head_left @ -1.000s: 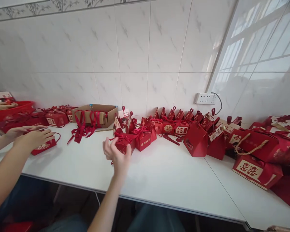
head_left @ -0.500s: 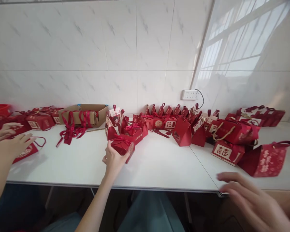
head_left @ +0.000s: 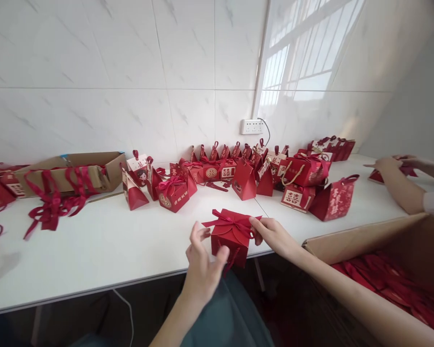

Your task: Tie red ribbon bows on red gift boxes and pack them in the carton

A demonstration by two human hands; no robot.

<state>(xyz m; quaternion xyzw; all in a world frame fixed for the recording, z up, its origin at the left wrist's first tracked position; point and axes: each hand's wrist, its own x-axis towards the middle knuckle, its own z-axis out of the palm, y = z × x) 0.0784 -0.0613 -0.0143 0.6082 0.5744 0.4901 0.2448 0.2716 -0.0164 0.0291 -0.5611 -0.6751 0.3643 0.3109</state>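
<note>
A red gift box (head_left: 228,236) with a scalloped lid and a red ribbon bow sits at the front edge of the table, slightly tilted. My right hand (head_left: 273,234) pinches the box at its upper right, by the end of the bow; the exact grip is partly hidden. On the other side, my left hand (head_left: 204,262) is open, fingers and thumb apart, close to the box's left face. Behind them stands another bow-tied red box (head_left: 174,195), beside pointed red boxes with ribbon loops, one of them a triangular box (head_left: 134,193).
A cardboard tray (head_left: 112,171) with red ribbons hanging out (head_left: 52,207) is at left. Several red boxes (head_left: 244,180) and a stacked handled box (head_left: 307,168) stand toward the wall. A carton (head_left: 369,231) of red pieces is at right. Another person's hands (head_left: 390,166) work beyond it.
The view has turned right. The gift box has come away from the other boxes to the table's front edge. My left hand has let go of it; my right hand has taken hold.
</note>
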